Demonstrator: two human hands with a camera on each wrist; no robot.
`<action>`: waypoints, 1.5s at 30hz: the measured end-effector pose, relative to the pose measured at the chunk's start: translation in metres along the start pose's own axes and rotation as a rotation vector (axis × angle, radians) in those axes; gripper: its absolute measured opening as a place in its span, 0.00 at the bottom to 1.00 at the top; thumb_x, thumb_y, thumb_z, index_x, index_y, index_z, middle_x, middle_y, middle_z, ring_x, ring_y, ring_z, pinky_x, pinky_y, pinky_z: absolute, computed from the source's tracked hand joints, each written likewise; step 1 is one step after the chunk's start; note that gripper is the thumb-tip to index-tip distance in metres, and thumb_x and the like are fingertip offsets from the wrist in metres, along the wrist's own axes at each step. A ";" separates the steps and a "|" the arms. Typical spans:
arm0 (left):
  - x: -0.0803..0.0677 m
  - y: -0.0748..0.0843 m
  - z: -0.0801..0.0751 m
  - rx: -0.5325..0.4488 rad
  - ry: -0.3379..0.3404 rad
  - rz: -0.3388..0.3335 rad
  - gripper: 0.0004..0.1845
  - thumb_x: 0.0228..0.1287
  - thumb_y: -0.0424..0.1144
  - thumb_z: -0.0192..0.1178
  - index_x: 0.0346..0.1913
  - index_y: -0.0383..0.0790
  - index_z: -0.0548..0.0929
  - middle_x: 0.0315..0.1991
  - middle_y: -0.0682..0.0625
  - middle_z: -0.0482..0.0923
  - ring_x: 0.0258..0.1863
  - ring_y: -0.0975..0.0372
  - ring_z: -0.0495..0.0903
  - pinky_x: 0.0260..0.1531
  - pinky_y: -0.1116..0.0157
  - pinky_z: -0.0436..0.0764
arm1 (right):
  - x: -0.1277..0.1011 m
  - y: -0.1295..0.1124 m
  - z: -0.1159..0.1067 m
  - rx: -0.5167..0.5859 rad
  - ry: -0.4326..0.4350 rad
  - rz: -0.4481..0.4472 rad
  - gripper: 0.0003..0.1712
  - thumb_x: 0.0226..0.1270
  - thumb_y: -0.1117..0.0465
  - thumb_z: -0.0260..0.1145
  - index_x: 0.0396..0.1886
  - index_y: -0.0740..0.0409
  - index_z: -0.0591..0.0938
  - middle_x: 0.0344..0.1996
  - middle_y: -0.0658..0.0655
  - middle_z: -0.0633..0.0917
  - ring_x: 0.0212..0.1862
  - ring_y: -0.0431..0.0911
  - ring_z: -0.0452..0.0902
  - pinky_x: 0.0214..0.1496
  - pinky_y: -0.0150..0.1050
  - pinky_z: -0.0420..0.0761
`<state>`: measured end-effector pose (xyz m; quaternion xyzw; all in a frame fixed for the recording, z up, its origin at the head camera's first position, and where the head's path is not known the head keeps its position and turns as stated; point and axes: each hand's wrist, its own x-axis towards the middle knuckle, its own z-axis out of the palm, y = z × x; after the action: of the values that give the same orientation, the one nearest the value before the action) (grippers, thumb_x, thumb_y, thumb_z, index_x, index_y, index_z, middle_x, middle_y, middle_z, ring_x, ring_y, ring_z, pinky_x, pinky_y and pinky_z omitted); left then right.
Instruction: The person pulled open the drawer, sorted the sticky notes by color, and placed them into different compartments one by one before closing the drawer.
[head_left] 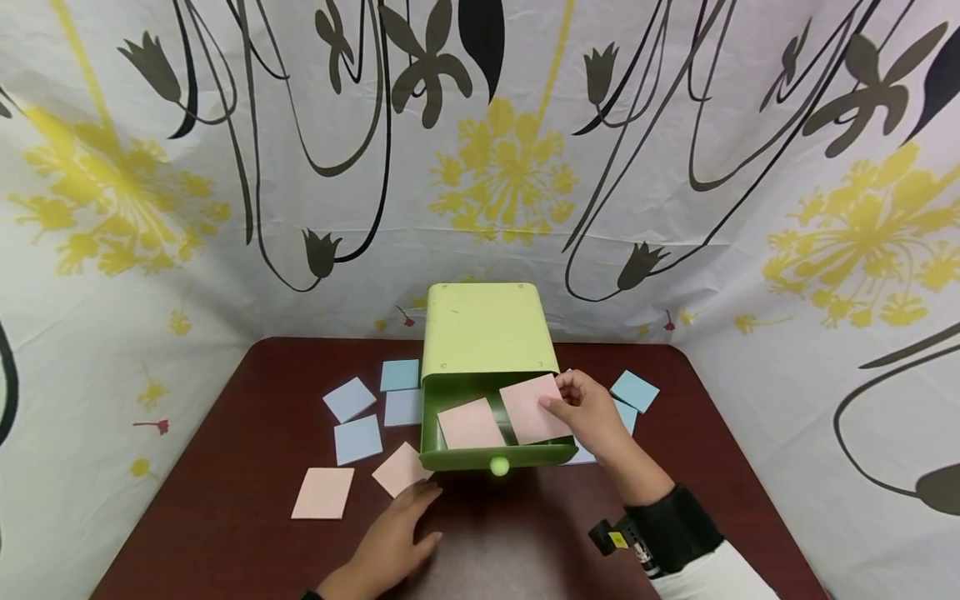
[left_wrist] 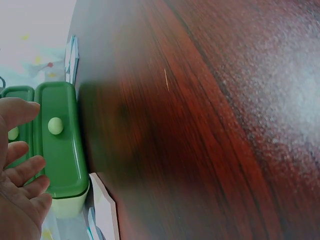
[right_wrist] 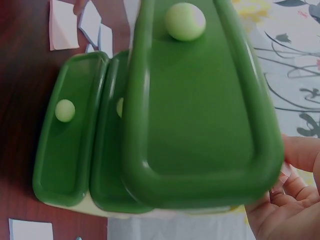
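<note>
Pink card [head_left: 531,408] sits tilted over the open top drawer [head_left: 497,457] of the small green drawer unit [head_left: 486,332], w/ its right edge pinched by the right hand [head_left: 588,410], thumb and fingers curled on it. A 2nd pink card [head_left: 469,423] lies flat inside the same drawer, just beside and left of the held one, edges near touching. Step in hand, as I read it: pink cards going into the drawer, this one partway in, not yet lying flat. Next move prob calls for lowering it level so it clears the drawer's front rim, then letting go w/o shifting the card alongside. Left hand [head_left: 396,537] rests flat on the dark brown table [head_left: 225,533] in front of the unit, fingers spread and relaxed, holding nothing; fingertips near a loose pink card [head_left: 400,469] by the drawer's front left corner. Another pink card [head_left: 323,492] lies farther left. Blue cards [head_left: 357,439] are scattered left of the unit, more blue cards [head_left: 634,390] on its right behind the right hand. Right wrist view shows lower drawers w/ pale round knobs [right_wrist: 65,110] below the open one. Flowered cloth backdrop [head_left: 675,167] wraps round the table.
</note>
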<state>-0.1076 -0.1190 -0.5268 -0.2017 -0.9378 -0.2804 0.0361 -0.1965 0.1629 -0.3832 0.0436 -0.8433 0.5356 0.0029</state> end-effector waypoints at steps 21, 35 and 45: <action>-0.004 -0.004 -0.007 -0.035 -0.044 -0.072 0.29 0.57 0.40 0.68 0.62 0.35 0.75 0.62 0.38 0.73 0.65 0.45 0.68 0.57 0.46 0.73 | 0.015 -0.002 0.023 -0.095 -0.174 -0.063 0.11 0.63 0.69 0.66 0.43 0.65 0.75 0.32 0.57 0.80 0.32 0.45 0.72 0.31 0.35 0.73; -0.005 -0.007 -0.006 -0.028 -0.029 -0.076 0.29 0.57 0.40 0.68 0.62 0.35 0.75 0.62 0.39 0.73 0.65 0.46 0.68 0.57 0.47 0.73 | 0.019 -0.004 0.027 -0.181 -0.258 -0.027 0.10 0.66 0.68 0.64 0.45 0.65 0.78 0.34 0.57 0.79 0.31 0.45 0.72 0.32 0.38 0.73; -0.006 -0.008 -0.004 -0.035 -0.019 -0.075 0.29 0.57 0.40 0.68 0.62 0.35 0.75 0.62 0.38 0.73 0.65 0.46 0.68 0.56 0.46 0.74 | 0.019 -0.005 0.030 -0.269 -0.230 -0.016 0.11 0.66 0.67 0.65 0.47 0.64 0.80 0.36 0.56 0.81 0.33 0.45 0.74 0.34 0.39 0.76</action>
<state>-0.1056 -0.1296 -0.5287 -0.1697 -0.9399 -0.2959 0.0132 -0.2138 0.1326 -0.3905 0.1106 -0.9018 0.4092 -0.0836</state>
